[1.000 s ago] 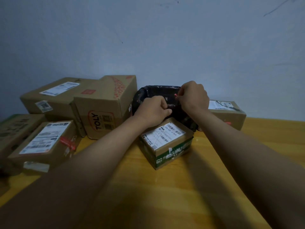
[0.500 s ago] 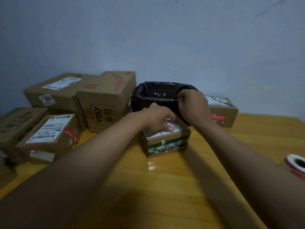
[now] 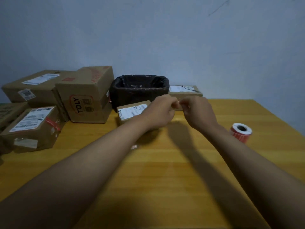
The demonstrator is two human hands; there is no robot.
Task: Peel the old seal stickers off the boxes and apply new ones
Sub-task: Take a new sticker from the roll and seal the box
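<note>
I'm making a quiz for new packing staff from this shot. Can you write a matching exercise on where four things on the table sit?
Things
1. sticker roll
2. TOLY box
3. black-lined bin
4. small labelled box

Places
A. at the back, against the wall, right of the TOLY box
B. partly hidden behind the left hand
C. on the table's right side, beyond the right forearm
D. left of the bin

Pairs: 1-C, 2-D, 3-A, 4-B

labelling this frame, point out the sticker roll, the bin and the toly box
sticker roll (image 3: 241, 132), head view, red outer side
black-lined bin (image 3: 140, 95), head view, front wall
TOLY box (image 3: 85, 103), head view, printed front face
</note>
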